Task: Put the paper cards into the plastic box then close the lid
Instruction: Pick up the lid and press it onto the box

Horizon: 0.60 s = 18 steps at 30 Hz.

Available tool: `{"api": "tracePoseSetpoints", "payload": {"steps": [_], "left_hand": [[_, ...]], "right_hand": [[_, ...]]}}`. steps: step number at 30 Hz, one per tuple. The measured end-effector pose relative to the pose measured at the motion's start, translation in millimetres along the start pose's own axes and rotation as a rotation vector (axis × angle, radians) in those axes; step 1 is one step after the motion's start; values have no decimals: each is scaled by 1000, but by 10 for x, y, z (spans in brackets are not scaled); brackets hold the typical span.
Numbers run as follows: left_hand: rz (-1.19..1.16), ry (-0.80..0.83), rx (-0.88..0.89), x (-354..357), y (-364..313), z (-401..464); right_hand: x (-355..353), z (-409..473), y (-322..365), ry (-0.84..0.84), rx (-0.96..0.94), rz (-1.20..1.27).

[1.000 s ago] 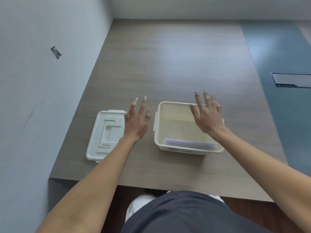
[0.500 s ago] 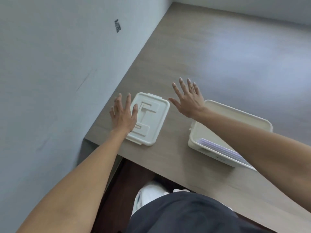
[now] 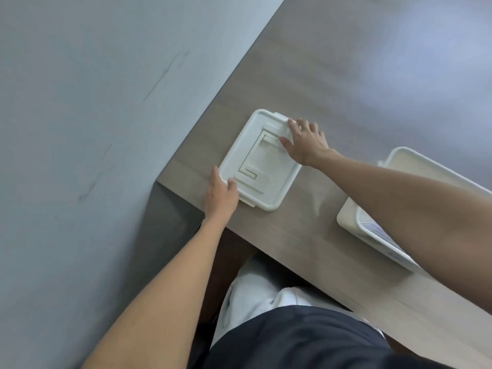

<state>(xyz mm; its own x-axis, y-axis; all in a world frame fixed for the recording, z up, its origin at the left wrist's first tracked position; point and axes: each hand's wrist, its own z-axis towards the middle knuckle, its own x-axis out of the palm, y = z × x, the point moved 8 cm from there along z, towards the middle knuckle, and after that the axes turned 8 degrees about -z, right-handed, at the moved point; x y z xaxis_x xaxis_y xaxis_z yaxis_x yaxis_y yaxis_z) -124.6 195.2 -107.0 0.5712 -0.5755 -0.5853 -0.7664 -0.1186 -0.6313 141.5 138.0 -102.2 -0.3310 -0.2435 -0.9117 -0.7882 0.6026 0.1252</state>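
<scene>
Grey wood-grain table (image 3: 346, 75) held everything. Open cream plastic box (image 3: 415, 166) sat at my right, pale paper cards (image 3: 378, 230) already inside. White rectangular plastic lid (image 3: 269, 166) lay flat near the table's corner, moulded handle up. Looked light, stiff, slick: best lifted by opposite edges. Left hand (image 3: 221, 195) and right hand (image 3: 306, 142) touched those edges, fingers spread, no grip closed yet.
</scene>
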Motion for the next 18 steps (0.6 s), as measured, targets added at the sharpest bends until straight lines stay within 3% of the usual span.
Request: {"api": "tracePoseSetpoints", "payload": {"steps": [6,10,12,18], "left_hand": [[-478,-193,-336,78,231,8],[-834,-233,-570,134,285,77],[-880,-182,-625,124,260,119],[-871,75,-656,97,272,205]], "right_hand": [[1,55,-52,-195,109,93],[14,70,-213,-180,394,362],[14,47,-274,-157,485,467],[-97,-106,-411,-94,524,554]]}}
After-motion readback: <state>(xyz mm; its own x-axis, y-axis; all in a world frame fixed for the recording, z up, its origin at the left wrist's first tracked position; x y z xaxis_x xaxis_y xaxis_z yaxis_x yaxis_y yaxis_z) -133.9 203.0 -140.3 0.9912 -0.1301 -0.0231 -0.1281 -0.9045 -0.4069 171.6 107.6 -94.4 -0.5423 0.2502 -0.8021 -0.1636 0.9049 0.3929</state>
